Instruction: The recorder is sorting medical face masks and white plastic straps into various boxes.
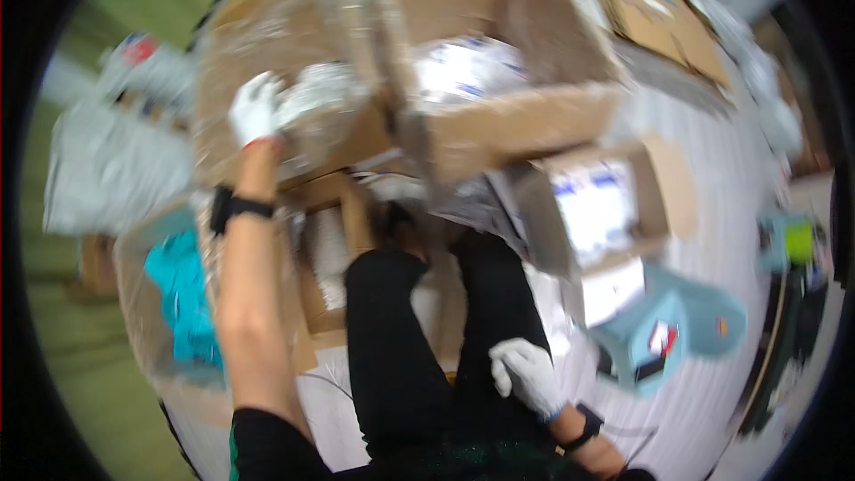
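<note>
My left hand (256, 109), in a white glove, reaches into the plastic-lined cardboard box (233, 53) at the upper left. It is beside a pale bundle in clear plastic (321, 92); blur hides whether its fingers grip the bundle. By my right thigh, my right hand (527, 376), also gloved in white, hangs with loosely bent fingers, the thumb apart and nothing visible in it. A larger lined box (517, 129) at the top middle contains white packages with blue print (472, 69).
A smaller open box (663, 187) at the right holds white-and-blue packages (595, 209). Near it is a light blue plastic stool (704, 316) bearing small items. At the left, a lined bin (142, 330) contains teal packages (184, 298). Another box (356, 214) lies by my legs.
</note>
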### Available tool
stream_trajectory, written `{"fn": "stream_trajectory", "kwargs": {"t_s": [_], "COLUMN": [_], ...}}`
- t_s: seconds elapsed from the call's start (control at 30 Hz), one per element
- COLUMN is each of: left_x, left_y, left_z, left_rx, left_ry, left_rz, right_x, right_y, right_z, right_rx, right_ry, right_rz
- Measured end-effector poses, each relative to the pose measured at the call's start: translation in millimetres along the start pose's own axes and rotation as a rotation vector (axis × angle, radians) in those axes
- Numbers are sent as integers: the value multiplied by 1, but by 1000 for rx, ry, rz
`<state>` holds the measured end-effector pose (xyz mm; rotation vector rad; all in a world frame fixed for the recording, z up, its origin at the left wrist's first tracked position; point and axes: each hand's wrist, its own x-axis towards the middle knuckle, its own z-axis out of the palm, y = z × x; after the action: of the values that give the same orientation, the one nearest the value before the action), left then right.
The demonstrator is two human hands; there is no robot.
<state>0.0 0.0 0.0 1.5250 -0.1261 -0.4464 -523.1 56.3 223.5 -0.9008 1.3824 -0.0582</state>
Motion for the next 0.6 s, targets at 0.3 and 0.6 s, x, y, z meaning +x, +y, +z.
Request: {"fn": "stream_trajectory", "kwargs": {"t_s": [0.3, 0.6], "left_x": [-95, -246], "left_y": [71, 79], "left_z": [26, 50], "left_rx": [494, 530], "left_ry": [-791, -1038], "left_rz": [293, 1169], "right_x": [99, 259], "right_y": [-30, -163], "right_z": [104, 1], "right_rx": [-134, -627], "right_ry": [-336, 347], "right_rz": [-455, -481]}}
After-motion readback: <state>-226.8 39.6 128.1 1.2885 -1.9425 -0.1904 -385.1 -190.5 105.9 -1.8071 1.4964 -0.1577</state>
